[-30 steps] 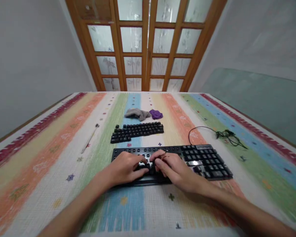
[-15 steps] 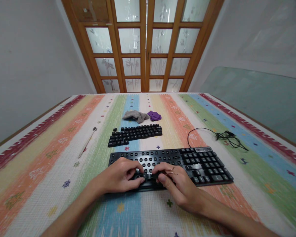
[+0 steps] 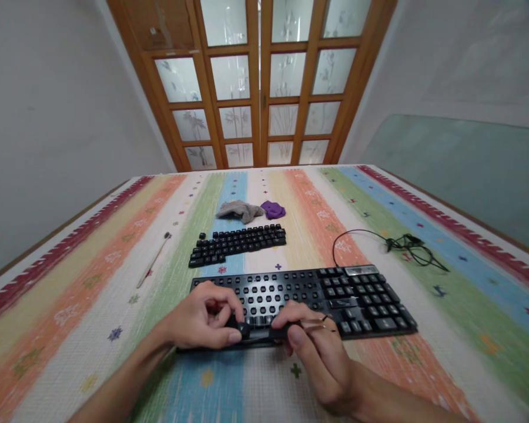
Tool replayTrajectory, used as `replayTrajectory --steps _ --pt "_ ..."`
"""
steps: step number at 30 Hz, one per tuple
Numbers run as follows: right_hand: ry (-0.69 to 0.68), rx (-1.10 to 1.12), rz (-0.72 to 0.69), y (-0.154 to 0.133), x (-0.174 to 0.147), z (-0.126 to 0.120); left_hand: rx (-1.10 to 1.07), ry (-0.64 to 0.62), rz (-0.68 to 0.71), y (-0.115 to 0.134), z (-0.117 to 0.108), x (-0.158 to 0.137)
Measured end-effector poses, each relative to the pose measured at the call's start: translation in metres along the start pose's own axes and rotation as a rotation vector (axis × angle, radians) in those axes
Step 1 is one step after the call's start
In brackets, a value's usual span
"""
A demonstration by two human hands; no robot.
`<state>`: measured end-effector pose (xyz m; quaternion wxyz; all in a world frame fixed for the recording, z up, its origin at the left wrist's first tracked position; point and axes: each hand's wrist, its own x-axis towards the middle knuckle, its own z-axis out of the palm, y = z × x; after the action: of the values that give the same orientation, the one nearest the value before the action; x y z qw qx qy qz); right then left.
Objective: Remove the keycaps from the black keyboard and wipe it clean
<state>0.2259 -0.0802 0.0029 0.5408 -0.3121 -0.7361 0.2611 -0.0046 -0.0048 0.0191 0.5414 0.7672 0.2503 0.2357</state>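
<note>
A black keyboard [image 3: 264, 294] lies in front of me; its left and middle area shows bare key stems, while the right part still carries keycaps. My left hand [image 3: 209, 317] is closed at the keyboard's front left, thumb and index finger pinching a black keycap [image 3: 242, 330]. My right hand [image 3: 311, 341] is closed around what looks like a keycap puller [image 3: 321, 324], its thin metal wires sticking out past the fingers. A black piece [image 3: 277, 333] shows at the right fingertips, over the front row; whether it belongs to the puller I cannot tell.
Behind the keyboard, loose black keycaps [image 3: 238, 244] lie grouped in rows. Farther back are a grey cloth [image 3: 240, 210] and a purple cloth [image 3: 273, 210]. A thin brush [image 3: 154, 261] lies at left. The keyboard's coiled cable [image 3: 412, 247] rests at right on the striped tablecloth [image 3: 92, 329].
Both hands have drawn slightly toward me, and the gap between them has widened a little. The keycap in the left fingers shows more clearly. The view has tilted slightly.
</note>
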Motion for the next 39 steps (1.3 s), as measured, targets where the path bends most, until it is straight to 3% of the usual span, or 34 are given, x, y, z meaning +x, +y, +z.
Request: replayTrajectory --steps 13,17,22,26,31,35,39 --pt "0.039 -0.130 -0.187 -0.001 -0.001 0.009 0.246 -0.045 0.032 0.016 -0.002 -0.001" --pt "0.024 -0.096 -0.129 0.000 -0.003 0.008 0.326 -0.060 0.035 0.025 0.001 0.000" --pt "0.042 0.015 0.064 0.005 -0.004 0.008 0.554 -0.089 0.043 0.036 0.003 0.007" --pt "0.072 0.010 0.033 0.008 -0.002 0.007 0.719 -0.113 0.134 0.042 0.002 0.015" --pt "0.048 -0.061 -0.014 0.010 0.001 0.004 0.778 -0.181 0.179 0.042 0.000 0.020" --pt "-0.033 -0.136 -0.029 0.012 0.006 0.002 0.782 -0.180 0.187 0.039 -0.002 0.021" --pt "-0.121 -0.170 0.044 0.014 0.010 0.001 0.782 -0.136 0.207 0.035 -0.008 0.021"
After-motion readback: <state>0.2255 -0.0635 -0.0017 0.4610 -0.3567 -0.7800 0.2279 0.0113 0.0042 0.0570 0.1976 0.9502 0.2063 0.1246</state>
